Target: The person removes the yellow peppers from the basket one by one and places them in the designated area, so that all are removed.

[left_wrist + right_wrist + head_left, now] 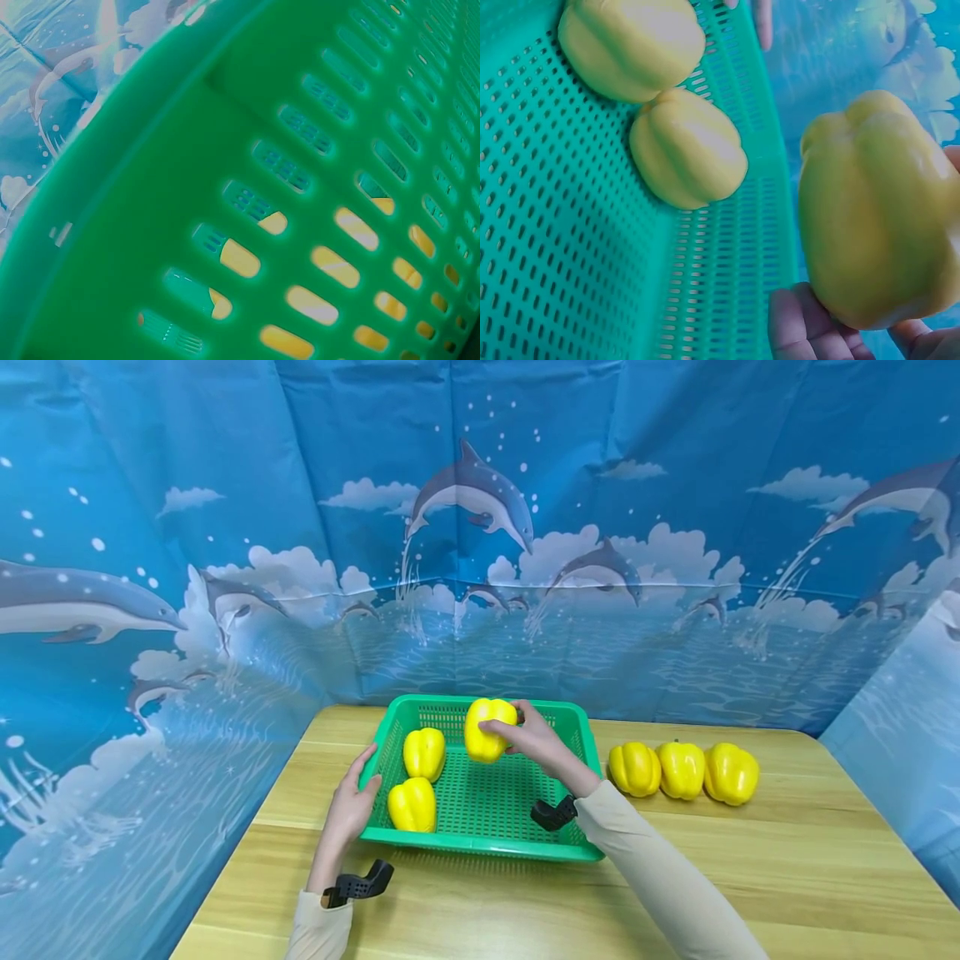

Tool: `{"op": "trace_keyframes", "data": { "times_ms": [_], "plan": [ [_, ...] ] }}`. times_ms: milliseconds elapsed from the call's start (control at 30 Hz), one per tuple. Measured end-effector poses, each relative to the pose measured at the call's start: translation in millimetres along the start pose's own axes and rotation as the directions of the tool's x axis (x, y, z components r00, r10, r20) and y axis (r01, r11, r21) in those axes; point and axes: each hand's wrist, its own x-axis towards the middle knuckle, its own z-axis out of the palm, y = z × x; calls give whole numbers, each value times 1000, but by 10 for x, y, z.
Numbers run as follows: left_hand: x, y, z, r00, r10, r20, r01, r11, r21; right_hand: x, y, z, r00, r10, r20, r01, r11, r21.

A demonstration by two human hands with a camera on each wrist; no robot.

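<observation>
A green plastic basket (480,843) stands on the table with two yellow bell peppers, one pepper (423,754) behind the other pepper (412,806), along its left side. My right hand (536,739) holds a third bell pepper (486,731) above the basket, thumb on its near side and fingers round the far side. In the right wrist view this pepper (877,217) is in the fingertips. At the basket's left rim, my left hand (352,803) has its fingers along the outside and its thumb over the edge. The left wrist view shows the slotted basket wall (247,172), with yellow showing through.
Right of the basket, three more yellow bell peppers (682,770) sit in a row on the wooden table (810,860). A blue curtain (480,643) printed with dolphins hangs behind the table and at both sides.
</observation>
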Motion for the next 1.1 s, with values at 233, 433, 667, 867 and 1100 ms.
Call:
{"op": "trace_keyframes", "data": {
  "times_ms": [233, 433, 667, 867, 1100],
  "plan": [
    [1, -8, -6, 1000, -11, 9, 11, 1000, -6, -144, -27, -103, 999, -23, -29, 23, 1000, -2],
    [6, -11, -3, 1000, 7, 8, -7, 1000, -12, -297, -67, -190, 997, -38, -61, 38, 999, -1],
    [-3, -11, -12, 1000, 11, 6, -11, 1000, -7, -412, -39, -320, 994, -90, -69, 93, 995, 37],
    [6, -6, -13, 1000, 11, 8, -11, 1000, -19, -524, -2, -436, 989, -99, -106, 100, 995, 4],
    [5, -6, -8, 1000, -4, 19, 5, 1000, -10, -667, 56, -558, 987, -95, -128, 95, 995, -8]
  ]
}}
